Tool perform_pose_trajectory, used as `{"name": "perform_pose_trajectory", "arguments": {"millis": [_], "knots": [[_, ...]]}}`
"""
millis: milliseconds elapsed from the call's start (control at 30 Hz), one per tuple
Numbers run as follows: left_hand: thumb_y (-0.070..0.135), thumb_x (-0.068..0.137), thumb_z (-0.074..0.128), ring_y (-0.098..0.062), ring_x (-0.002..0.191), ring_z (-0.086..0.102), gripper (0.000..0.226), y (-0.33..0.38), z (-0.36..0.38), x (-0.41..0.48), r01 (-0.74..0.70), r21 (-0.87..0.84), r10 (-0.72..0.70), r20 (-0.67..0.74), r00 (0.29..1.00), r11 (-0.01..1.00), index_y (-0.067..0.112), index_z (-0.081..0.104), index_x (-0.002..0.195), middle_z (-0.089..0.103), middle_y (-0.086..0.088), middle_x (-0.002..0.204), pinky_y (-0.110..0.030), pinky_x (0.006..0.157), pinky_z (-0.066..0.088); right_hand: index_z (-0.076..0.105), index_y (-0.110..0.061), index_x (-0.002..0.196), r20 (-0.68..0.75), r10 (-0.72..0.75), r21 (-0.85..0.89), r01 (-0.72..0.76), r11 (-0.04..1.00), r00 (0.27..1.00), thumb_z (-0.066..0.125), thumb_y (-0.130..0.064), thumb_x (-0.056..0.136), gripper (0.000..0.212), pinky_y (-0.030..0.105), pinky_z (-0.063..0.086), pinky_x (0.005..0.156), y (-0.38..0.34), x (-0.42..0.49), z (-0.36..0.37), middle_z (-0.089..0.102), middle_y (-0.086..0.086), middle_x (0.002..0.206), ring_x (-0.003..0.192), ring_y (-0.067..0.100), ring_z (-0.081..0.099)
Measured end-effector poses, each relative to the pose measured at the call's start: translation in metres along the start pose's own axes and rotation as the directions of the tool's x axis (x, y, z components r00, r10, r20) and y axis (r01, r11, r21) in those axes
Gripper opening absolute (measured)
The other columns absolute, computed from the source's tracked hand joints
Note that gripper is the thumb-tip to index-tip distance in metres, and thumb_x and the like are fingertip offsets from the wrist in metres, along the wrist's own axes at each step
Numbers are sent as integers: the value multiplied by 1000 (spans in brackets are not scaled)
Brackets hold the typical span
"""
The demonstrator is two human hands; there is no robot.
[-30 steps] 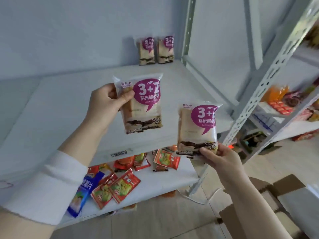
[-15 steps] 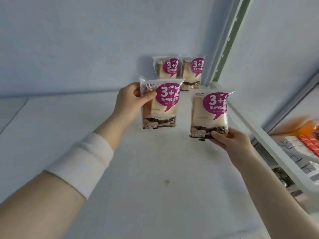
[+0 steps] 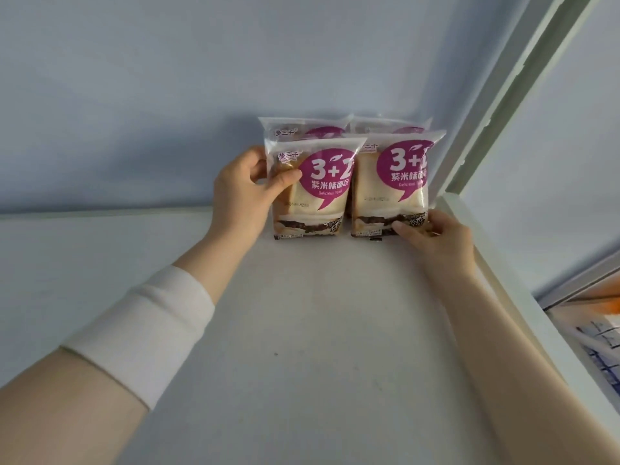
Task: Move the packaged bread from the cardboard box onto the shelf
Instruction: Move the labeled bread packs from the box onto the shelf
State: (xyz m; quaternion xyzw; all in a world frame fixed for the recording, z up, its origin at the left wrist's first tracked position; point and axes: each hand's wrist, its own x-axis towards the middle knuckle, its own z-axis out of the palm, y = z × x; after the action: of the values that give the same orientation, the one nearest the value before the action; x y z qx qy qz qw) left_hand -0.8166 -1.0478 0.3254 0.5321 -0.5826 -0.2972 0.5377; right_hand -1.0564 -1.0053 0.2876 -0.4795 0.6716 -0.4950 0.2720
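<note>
Two items stand upright on the white shelf (image 3: pixel 302 330), just before two rear packets (image 3: pixel 302 129) at the wall: the left clear-plastic purple-labelled bread packet (image 3: pixel 315 196), gripped at its side by the left hand (image 3: pixel 241 193), and the right matching packet (image 3: pixel 392 186), pinched low by the right hand (image 3: pixel 432 236); risk: either may topple forward on release.

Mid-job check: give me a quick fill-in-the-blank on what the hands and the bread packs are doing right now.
The left hand grips the front-left bread pack by its ____ edge. The right hand pinches the front-right bread pack near its ____ edge. Behind them, the rear packs number ____. The sleeve on the left forearm is ____.
Missing words: left; bottom; two; white.
</note>
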Motion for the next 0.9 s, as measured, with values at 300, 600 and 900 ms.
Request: {"name": "perform_pose_trajectory", "arguments": {"millis": [300,600,900], "knots": [[28,74,74,-9,82,54,38,-4,5,-1,-71,155,89,-115,989,985,8,59,103,62,-5,102,-11,67,42,57,-22,93,-127,-8,-196,-18,980,992,77,-30,72,31,13,34,59,-1,-4,11,52,-17,74,74,5,52],[21,80,70,-17,112,51,59,21,-21,-45,-62,140,69,-45,997,988,6,41,128,48,-10,128,-25,96,40,18,-13,146,-28,37,-511,-46,858,999,67,-31,83,82,43,19,117,-38,-64,1,19,12,153,143,29,12],[27,86,60,-26,115,45,44,92,-72,-211,-783,501,116,811,573,370,20,41,125,47,-8,124,-38,88,41,35,-14,136,-11,-63,-836,25,548,998,63,-24,83,60,39,44,88,-70,-263,-59,30,12,136,129,30,22]]}}
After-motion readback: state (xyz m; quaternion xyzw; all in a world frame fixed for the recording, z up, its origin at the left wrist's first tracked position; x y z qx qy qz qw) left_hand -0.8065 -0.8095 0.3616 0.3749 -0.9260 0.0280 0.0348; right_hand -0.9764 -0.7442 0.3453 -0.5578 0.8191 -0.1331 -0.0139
